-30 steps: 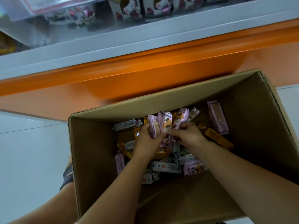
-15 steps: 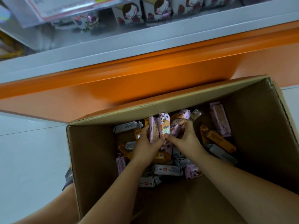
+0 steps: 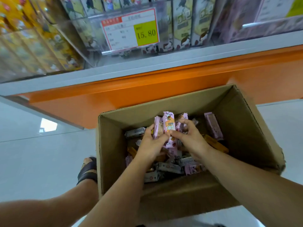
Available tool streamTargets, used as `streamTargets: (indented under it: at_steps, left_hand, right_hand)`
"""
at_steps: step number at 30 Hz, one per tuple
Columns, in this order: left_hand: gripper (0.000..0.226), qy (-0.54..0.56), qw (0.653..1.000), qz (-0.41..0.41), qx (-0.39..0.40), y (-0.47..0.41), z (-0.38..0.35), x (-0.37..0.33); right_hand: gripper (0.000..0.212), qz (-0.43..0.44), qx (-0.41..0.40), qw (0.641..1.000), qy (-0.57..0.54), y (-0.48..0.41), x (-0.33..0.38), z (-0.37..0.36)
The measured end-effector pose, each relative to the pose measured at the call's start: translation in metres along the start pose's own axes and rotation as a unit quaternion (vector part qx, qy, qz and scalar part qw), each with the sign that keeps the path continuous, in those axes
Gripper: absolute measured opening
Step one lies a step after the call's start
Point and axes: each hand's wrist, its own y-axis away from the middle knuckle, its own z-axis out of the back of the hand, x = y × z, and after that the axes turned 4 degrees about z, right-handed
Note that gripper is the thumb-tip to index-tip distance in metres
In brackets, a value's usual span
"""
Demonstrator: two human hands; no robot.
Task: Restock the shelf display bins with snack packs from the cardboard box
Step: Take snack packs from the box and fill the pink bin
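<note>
An open cardboard box [image 3: 183, 203] stands on the floor against the shelf base, with loose pink, orange and grey snack packs in it. My left hand [image 3: 151, 145] grips a bunch of upright pink snack packs [image 3: 168, 124]. My right hand [image 3: 191, 139] curls around the same bunch from the right, its fingers over further pink packs. More packs [image 3: 213, 125] lie beside and under my hands. Above, clear shelf display bins [image 3: 183, 30] hold rows of packs behind a price tag [image 3: 131, 28].
An orange shelf base [image 3: 147, 90] with a grey ledge [image 3: 147, 66] runs behind the box. The bin at the left holds yellow packs [image 3: 32, 43]. My sandalled foot [image 3: 87, 169] stands left of the box on the pale tiled floor [image 3: 41, 161].
The bunch of pink packs has come up higher in both hands inside the box. The view has tilted up, so the shelf bins and the price tag now show.
</note>
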Motion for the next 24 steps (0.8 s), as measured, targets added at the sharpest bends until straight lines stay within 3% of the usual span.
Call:
streamTargets:
  at_steps: [5, 9, 17, 21, 24]
  left_hand:
    - [0.058, 0.047, 0.997, -0.065, 0.016, 0.052, -0.001, -0.017]
    - [0.060, 0.037, 0.986, -0.161, 0.025, 0.095, 0.000, -0.027]
    - [0.072, 0.028, 0.919, -0.391, 0.031, 0.174, 0.004, -0.070]
    - [0.061, 0.035, 0.899, -0.435, 0.025, 0.195, 0.001, -0.114]
    - [0.067, 0.020, 0.889, -0.457, 0.035, 0.198, -0.006, -0.153]
  right_hand:
    - [0.047, 0.062, 0.002, 0.997, 0.040, 0.040, 0.033, 0.005]
    - [0.046, 0.142, -0.006, 0.987, 0.077, 0.085, 0.066, 0.010]
    - [0.048, 0.325, -0.048, 0.938, 0.113, 0.167, 0.140, 0.022]
    - [0.049, 0.378, -0.051, 0.918, 0.106, 0.176, 0.189, 0.030]
    - [0.049, 0.417, -0.082, 0.900, 0.097, 0.171, 0.225, 0.036]
